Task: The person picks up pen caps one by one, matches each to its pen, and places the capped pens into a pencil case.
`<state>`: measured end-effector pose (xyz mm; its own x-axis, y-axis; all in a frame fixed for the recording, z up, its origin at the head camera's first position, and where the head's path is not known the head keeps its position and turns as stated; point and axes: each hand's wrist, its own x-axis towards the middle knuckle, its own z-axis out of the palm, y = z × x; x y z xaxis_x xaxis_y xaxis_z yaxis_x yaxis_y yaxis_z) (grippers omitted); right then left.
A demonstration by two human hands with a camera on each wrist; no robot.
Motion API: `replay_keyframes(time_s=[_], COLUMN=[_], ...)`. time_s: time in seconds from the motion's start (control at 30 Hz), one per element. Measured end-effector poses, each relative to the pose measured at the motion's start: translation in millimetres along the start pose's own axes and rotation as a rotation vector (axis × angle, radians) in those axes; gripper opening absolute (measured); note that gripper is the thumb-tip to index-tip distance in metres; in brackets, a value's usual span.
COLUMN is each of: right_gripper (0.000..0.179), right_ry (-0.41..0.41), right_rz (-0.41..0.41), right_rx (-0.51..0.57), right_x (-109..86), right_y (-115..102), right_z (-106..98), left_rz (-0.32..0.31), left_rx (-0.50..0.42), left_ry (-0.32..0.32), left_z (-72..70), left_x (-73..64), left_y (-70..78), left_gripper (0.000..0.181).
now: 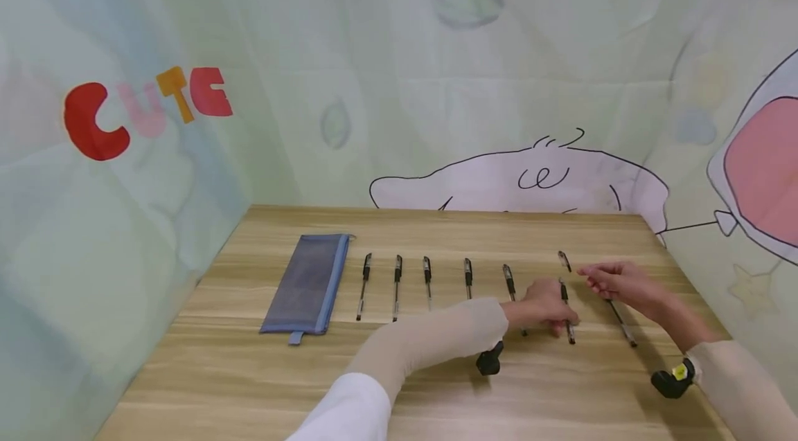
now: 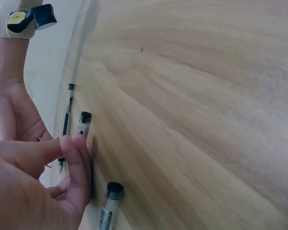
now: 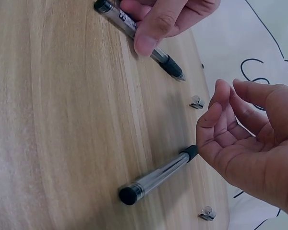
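Left sleeve over table; uncapped pen gripped.
Left hand pinches pen barrel, tip toward detached cap; right hand, loosely curled and unladen, is near cap.

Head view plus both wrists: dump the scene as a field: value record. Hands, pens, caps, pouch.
left_hand: pinches barrel of first uncapped pen
right_hand: fingers bent, nothing visible in grasp
second_uncapped_pen: on wood-grain table, partly behind right hand in head view
loose_caps: two; one beyond the first uncapped pen, one beyond the second
capped_pens: five, in a row between pouch and left hand
pouch: blue mesh, zippered, lying flat; zip state unclear
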<state>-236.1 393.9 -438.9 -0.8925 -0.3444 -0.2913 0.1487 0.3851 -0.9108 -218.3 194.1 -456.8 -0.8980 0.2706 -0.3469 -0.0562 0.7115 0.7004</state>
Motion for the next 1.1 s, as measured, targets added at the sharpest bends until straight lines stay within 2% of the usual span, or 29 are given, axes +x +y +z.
replay_keyframes(time_s=[0.17,0.33,0.53,0.7,0.93,1.1], right_gripper=[0.054,0.054,0.053,0.051,0.051,0.051], right_ry=[0.006,0.018,0.032,0.041,0.035,0.038], right_rz=[0.004,0.016,0.018,0.011,0.007,0.008], right_rx=[-0.006,-0.008,-0.029,-0.018,-0.010,0.005], right_x=[-2.6,-2.3,2.0,4.6,8.5,14.6], right_y=[4,7,1,-3,-5,-7], right_z=[-2,0,2,1,-1,-3], left_rz=[-0.013,-0.004,0.018,0.002,-0.019,0.058], left_rx=[0.005,-0.099,-0.074,-0.182,-0.283,-0.313], left_ry=[0.018,0.020,0.064,0.050,-0.018,-0.063], left_z=[0.6,1.1,-1.3,-10.3,-20.7,-25.5], left_x=[0.5,-0.2,-1.6,-6.7,-18.6,-29.0], left_y=[-1.3,-5.1,-6.6,-7.6,-11.4,-20.7], left_gripper=[0.041,0.038,0.042,0.046,0.043,0.039])
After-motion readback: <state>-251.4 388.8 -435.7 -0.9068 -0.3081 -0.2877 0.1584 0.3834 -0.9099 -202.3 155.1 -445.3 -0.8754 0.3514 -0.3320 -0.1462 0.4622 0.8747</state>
